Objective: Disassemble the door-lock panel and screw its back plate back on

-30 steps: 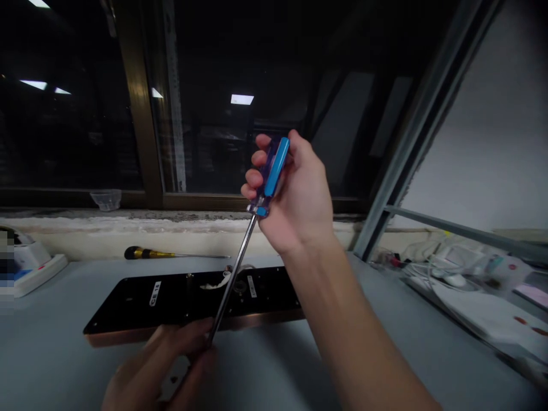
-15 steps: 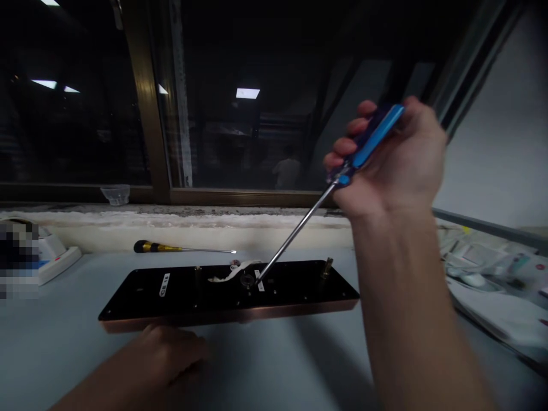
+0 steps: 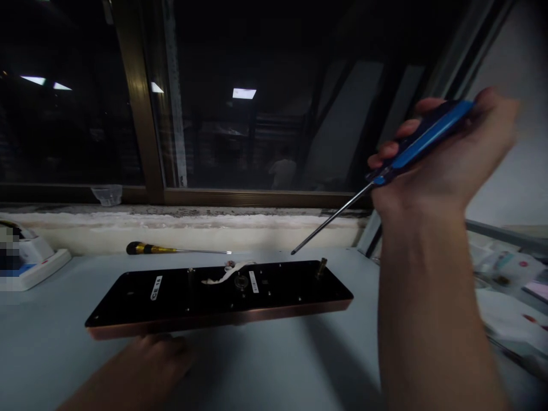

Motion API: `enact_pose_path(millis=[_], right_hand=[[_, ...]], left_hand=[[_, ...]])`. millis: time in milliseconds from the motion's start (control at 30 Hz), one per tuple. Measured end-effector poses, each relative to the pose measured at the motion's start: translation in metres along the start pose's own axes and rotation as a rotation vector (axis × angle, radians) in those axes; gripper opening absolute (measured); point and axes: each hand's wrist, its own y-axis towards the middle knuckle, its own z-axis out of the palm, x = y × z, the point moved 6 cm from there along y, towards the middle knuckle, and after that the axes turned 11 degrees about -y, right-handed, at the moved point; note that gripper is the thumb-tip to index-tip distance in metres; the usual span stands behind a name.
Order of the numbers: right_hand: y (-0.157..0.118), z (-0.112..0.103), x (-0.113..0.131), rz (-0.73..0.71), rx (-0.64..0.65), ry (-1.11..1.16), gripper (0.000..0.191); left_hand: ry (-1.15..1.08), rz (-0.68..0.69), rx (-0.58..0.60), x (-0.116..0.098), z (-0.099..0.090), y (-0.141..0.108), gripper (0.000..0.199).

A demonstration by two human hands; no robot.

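Observation:
My right hand (image 3: 449,148) is raised at the right, its fingers wrapped round the blue and dark handle of a screwdriver (image 3: 432,137). The screwdriver's thin metal shaft slants down to the left, its tip in front of the table's back part and apart from the panel. A long black panel with copper-coloured sides (image 3: 274,299) lies on the table. It carries a "CE 16" label, a white strip of cable, a round fitting and upright brass posts. My left hand (image 3: 154,357) is curled closed by the panel's near edge; shadow hides its fingertips and anything in them.
A yellow and black screwdriver (image 3: 160,249) lies behind the panel. The white device (image 3: 47,262) at the left is partly blurred out. A clear plastic cup (image 3: 107,195) stands on the window sill (image 3: 240,220). Bags and papers (image 3: 509,302) lie at the right beyond my forearm.
My right hand has moved right with the blue screwdriver, and its tip has come away from the panel's round fitting. My left hand stays by the near edge. The view has shifted slightly.

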Motion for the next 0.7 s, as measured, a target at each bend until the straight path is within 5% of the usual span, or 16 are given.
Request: enact_pose_path(millis=[100, 333, 700], right_hand=[[0.002, 0.0, 0.001, -0.082, 0.027, -0.082, 0.039], [0.005, 0.001, -0.012, -0.081, 0.086, -0.168, 0.033], [0.008, 0.0, -0.015, -0.121, 0.045, -0.187, 0.032]], left_hand=[[-0.012, -0.023, -0.015, -0.003, 0.0, 0.0, 0.04], [-0.07, -0.043, -0.319, -0.002, -0.032, 0.002, 0.027], [0.003, -0.122, -0.265, 0.008, -0.021, 0.002, 0.037]])
